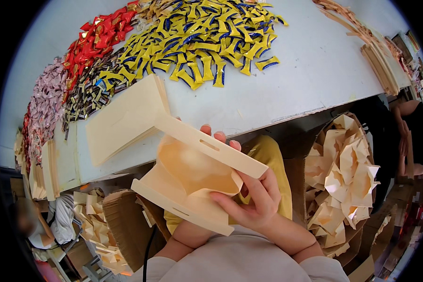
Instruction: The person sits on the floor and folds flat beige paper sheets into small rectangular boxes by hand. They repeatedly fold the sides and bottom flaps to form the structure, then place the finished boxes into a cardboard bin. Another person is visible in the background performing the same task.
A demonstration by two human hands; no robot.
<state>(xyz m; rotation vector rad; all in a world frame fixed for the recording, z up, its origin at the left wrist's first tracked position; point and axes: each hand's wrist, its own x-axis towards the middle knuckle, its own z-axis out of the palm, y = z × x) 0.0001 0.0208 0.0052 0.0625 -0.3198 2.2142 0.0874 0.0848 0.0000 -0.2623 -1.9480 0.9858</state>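
Note:
A cream-coloured cardboard box (192,171), partly unfolded, with slotted flaps and a hollow middle, is held tilted over my lap. My right hand (256,199) grips its right end, thumb pressed along the near inner edge and fingers curled around the outside. My left hand (219,136) supports it from behind; fingertips that look like its own show past the far flap, while the palm is hidden by the box. Just beyond, on the table, lies a stack of flat cream cardboard blanks (127,120), overlapped by the box's upper corner.
The white table (310,70) bears a heap of yellow-and-blue wrapped sweets (211,37), with red sweets (98,40), dark sweets (94,89) and pink sweets (47,94) at left. A carton of folded boxes (345,178) stands at right; another carton (122,218) is at left. People are at both sides.

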